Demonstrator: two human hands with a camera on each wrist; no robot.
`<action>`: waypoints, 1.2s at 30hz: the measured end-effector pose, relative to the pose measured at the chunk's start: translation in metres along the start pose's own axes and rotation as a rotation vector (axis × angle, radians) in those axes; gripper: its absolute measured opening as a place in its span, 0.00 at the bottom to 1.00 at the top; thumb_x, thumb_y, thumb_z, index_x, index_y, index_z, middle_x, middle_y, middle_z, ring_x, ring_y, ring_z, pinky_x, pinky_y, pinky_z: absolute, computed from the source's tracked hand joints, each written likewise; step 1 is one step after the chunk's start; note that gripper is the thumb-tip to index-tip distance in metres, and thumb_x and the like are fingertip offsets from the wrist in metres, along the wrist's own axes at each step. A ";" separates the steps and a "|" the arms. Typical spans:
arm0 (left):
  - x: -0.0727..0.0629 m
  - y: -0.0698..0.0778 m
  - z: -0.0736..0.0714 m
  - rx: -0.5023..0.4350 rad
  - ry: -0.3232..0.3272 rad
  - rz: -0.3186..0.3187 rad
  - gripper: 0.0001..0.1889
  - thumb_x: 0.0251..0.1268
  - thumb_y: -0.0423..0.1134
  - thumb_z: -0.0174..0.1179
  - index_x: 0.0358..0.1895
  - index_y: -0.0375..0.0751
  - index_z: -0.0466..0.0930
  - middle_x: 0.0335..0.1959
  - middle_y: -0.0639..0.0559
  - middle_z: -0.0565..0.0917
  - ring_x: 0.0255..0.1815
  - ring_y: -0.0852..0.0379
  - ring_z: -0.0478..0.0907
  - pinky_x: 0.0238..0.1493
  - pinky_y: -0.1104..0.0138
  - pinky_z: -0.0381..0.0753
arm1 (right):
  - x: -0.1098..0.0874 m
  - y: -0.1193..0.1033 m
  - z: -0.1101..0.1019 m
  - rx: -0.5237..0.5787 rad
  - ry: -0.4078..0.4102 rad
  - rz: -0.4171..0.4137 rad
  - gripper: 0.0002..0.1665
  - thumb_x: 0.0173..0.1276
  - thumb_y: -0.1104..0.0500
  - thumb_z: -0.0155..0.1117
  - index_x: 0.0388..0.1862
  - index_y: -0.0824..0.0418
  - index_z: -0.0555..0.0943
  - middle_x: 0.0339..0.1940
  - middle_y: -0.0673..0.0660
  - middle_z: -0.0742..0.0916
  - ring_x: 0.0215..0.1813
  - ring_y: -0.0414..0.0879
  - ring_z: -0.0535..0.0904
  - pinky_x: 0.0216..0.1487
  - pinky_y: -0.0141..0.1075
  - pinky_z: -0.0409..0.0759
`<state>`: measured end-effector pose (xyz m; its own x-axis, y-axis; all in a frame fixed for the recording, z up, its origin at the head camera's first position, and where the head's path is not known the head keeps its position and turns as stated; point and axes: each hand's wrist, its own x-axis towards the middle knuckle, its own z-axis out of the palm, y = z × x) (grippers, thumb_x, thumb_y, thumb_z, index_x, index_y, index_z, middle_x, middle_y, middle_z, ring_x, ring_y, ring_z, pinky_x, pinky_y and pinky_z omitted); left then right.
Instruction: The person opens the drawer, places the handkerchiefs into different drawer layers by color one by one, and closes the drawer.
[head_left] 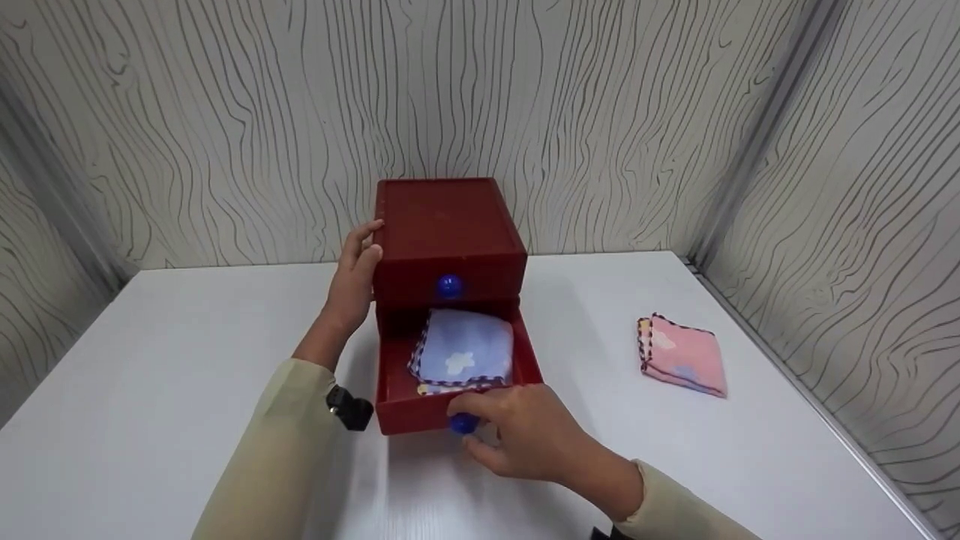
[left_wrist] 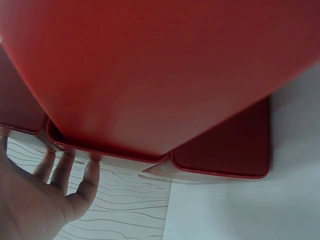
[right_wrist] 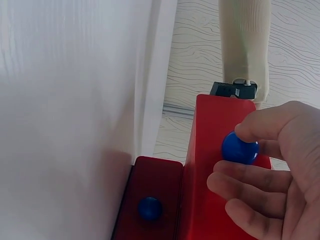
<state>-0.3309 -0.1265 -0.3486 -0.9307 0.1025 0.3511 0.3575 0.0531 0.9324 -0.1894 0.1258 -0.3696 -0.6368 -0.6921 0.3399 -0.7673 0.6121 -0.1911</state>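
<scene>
Inside the red drawer [head_left: 412, 418], folded blue cloth [head_left: 472, 341]; right hand [head_left: 521, 431] pinching front knob [head_left: 463, 424], left hand [head_left: 352, 286] spread.

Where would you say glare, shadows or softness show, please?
Head view: a highlight on the upper round, glossy blue knob, grey shading on the smooth white tabletop below the open red plastic drawer; left wrist view: the smooth red plastic surface near the lens looks soft; right wrist view: pale streaks and a reddish tint on the tabletop.
</scene>
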 end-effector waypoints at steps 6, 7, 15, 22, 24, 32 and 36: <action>-0.001 0.001 0.000 -0.006 0.002 -0.003 0.25 0.76 0.47 0.36 0.74 0.52 0.54 0.69 0.42 0.62 0.60 0.44 0.71 0.52 0.55 0.75 | 0.000 0.001 0.001 -0.009 0.023 -0.014 0.13 0.59 0.54 0.67 0.45 0.49 0.82 0.25 0.43 0.87 0.20 0.29 0.66 0.27 0.21 0.70; -0.001 0.001 0.000 -0.009 0.002 -0.002 0.25 0.76 0.47 0.36 0.74 0.52 0.54 0.69 0.42 0.62 0.60 0.44 0.71 0.52 0.56 0.75 | 0.000 0.001 0.001 -0.002 0.022 -0.011 0.13 0.59 0.54 0.67 0.44 0.49 0.82 0.25 0.44 0.87 0.20 0.29 0.66 0.27 0.21 0.70; -0.001 0.002 0.000 0.001 0.001 -0.003 0.25 0.76 0.48 0.35 0.74 0.53 0.54 0.68 0.42 0.63 0.57 0.45 0.73 0.47 0.60 0.77 | 0.000 0.003 0.002 -0.002 0.063 -0.031 0.12 0.58 0.53 0.68 0.42 0.49 0.83 0.26 0.43 0.87 0.21 0.29 0.69 0.27 0.20 0.70; -0.002 0.002 0.001 -0.001 -0.002 -0.007 0.26 0.76 0.48 0.36 0.74 0.53 0.54 0.68 0.42 0.63 0.59 0.44 0.73 0.49 0.58 0.77 | 0.001 0.005 0.003 -0.012 0.092 -0.050 0.12 0.56 0.54 0.69 0.40 0.49 0.83 0.24 0.42 0.87 0.23 0.28 0.72 0.27 0.19 0.68; -0.002 0.003 0.001 -0.007 0.000 -0.012 0.25 0.76 0.47 0.36 0.74 0.53 0.54 0.68 0.43 0.63 0.59 0.44 0.72 0.49 0.57 0.77 | 0.001 0.006 0.003 0.000 0.085 -0.046 0.11 0.57 0.54 0.69 0.41 0.50 0.83 0.25 0.43 0.87 0.23 0.28 0.73 0.27 0.18 0.69; -0.003 0.002 0.001 0.013 -0.006 0.005 0.26 0.76 0.47 0.35 0.74 0.52 0.53 0.69 0.42 0.62 0.60 0.44 0.72 0.51 0.56 0.76 | 0.003 0.007 0.001 0.023 0.070 -0.022 0.11 0.57 0.55 0.68 0.41 0.50 0.84 0.25 0.44 0.87 0.23 0.29 0.73 0.27 0.19 0.70; -0.002 0.003 0.001 0.011 -0.003 0.017 0.25 0.76 0.47 0.36 0.74 0.51 0.54 0.68 0.41 0.64 0.58 0.44 0.73 0.48 0.61 0.76 | 0.004 0.008 0.001 0.019 0.078 -0.027 0.12 0.56 0.55 0.69 0.41 0.50 0.84 0.25 0.44 0.87 0.23 0.29 0.74 0.27 0.20 0.71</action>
<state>-0.3280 -0.1257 -0.3468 -0.9242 0.1068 0.3667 0.3743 0.0624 0.9252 -0.1980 0.1276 -0.3703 -0.6083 -0.6760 0.4159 -0.7861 0.5856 -0.1978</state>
